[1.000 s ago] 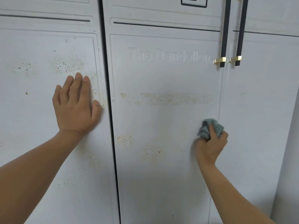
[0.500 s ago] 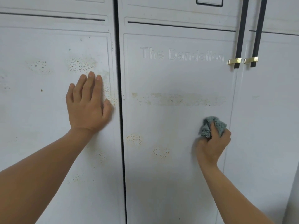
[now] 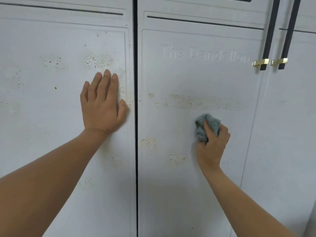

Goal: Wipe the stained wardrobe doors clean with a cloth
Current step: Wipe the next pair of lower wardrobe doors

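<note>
Wardrobe doors [image 3: 162, 202], brown-speckled; cloth [image 3: 207, 124] on the middle one.
Left door [image 3: 42, 125]: spotted patches. The left grip [image 3: 102, 108] lies flat against it, fingers straight and together, beside the dark gap [image 3: 136, 151]. Middle door [image 3: 196, 74]: smeared stain band [image 3: 205, 101]. Just below it the bunched cloth is pressed to the panel, with the right grip [image 3: 212, 144] curled round it. Black handles [image 3: 268, 40] upper right.

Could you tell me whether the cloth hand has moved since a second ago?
Yes. The right hand with the cloth slid left and up, from under the right end of the stain band toward its middle.
</note>
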A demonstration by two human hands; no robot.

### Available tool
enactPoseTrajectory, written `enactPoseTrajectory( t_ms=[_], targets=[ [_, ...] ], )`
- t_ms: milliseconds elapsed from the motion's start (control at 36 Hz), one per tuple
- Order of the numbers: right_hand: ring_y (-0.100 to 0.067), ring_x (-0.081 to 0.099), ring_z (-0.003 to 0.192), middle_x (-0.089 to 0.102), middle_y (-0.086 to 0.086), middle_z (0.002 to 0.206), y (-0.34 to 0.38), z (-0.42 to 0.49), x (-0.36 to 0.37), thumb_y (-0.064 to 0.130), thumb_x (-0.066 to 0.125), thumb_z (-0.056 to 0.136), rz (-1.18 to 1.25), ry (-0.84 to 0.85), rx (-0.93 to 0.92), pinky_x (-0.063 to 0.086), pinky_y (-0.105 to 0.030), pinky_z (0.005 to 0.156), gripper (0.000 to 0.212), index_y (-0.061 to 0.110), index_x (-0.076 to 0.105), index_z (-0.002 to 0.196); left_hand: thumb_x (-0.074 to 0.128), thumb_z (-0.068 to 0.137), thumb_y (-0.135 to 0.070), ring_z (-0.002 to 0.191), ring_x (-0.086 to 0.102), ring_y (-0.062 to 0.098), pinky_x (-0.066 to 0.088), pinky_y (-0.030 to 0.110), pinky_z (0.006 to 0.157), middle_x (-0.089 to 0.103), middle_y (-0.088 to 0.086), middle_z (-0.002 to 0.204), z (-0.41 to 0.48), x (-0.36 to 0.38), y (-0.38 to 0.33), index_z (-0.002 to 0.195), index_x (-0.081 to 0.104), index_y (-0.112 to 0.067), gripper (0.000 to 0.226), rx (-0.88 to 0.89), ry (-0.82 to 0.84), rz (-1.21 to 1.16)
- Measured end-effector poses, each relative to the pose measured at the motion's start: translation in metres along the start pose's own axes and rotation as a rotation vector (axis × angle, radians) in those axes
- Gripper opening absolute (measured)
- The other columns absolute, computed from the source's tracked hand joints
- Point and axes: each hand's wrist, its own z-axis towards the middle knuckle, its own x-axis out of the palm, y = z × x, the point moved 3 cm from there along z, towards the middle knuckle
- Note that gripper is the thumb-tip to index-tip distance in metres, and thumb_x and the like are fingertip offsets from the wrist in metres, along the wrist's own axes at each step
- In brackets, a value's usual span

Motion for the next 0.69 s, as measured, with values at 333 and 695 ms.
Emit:
enactPoseTrajectory(
  t_ms=[333, 695],
  targets=[
    [-0.033, 0.041, 0.104, 0.042, -0.006, 0.123, 0.037, 0.016, 0.013, -0.026, 0.065, 0.063, -0.006, 0.133, -0.328, 0.042, -0.036, 0.087, 0.067, 0.007, 0.072, 0.121, 0.050, 0.096, -0.035, 0.154, 0.029, 0.033, 0.018, 0.052, 0.126, 0.037, 0.013, 0.165, 0.001, -0.002, -0.001, 0.160, 0.037, -0.010, 0.070, -0.009, 0.033, -0.004],
    [-0.032, 0.048, 0.103, 0.054, -0.008, 0.118, 0.045, -0.014, 0.023, 0.002, 0.057, 0.088, -0.026, 0.333, -0.800, 0.054, -0.038, 0.080, 0.029, 0.007, 0.075, 0.110, 0.051, 0.094, -0.034, 0.153, 0.033, 0.033, 0.022, 0.052, 0.126, 0.040, 0.012, 0.164, 0.001, -0.002, -0.001, 0.158, 0.041, -0.010, 0.070, -0.005, 0.005, -0.001]
  ],
)
